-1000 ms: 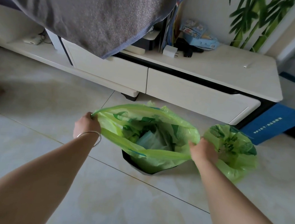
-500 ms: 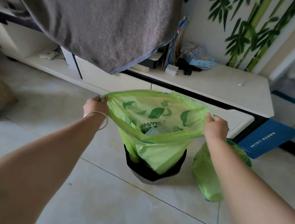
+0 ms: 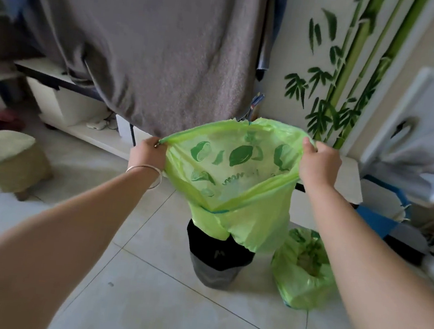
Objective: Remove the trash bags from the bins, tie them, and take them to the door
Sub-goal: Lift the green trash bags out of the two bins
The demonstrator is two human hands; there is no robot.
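far left, on the floor (image 3: 119,296): stool (image 3: 8,162) with a pale cushion, near the left edge. behind it, low white cabinet (image 3: 63,103) along the wall, partly draped by a large grey cloth (image 3: 148,48) hanging from above.

left of centre: left hand (image 3: 148,155), thin bracelet (image 3: 146,171) on the wrist, fingers curled into a fist and pinching the left end of the bag's rim.

centre: green bag (image 3: 238,183), printed with dark green leaf shapes, mouth stretched wide between both hands and lifted well above the bin; lower end of the bag hanging down to the bin's rim, whether still inside it not clear. directly below: bin (image 3: 215,261), dark upper part, grey tapered base, upright on the floor tiles.

right of centre: right hand (image 3: 318,166), fingers closed over the right end of the bag's rim, thumb on top, gripping the plastic.

lower right, just beside the bin and apart from it: second bag (image 3: 303,271), same green, resting on the floor, top gathered in loosely, not visibly tied.

right, behind the hands: wall with painted bamboo (image 3: 351,71); white door (image 3: 433,107) with a dark handle at the far right edge; blue box (image 3: 383,210) on the floor below it.
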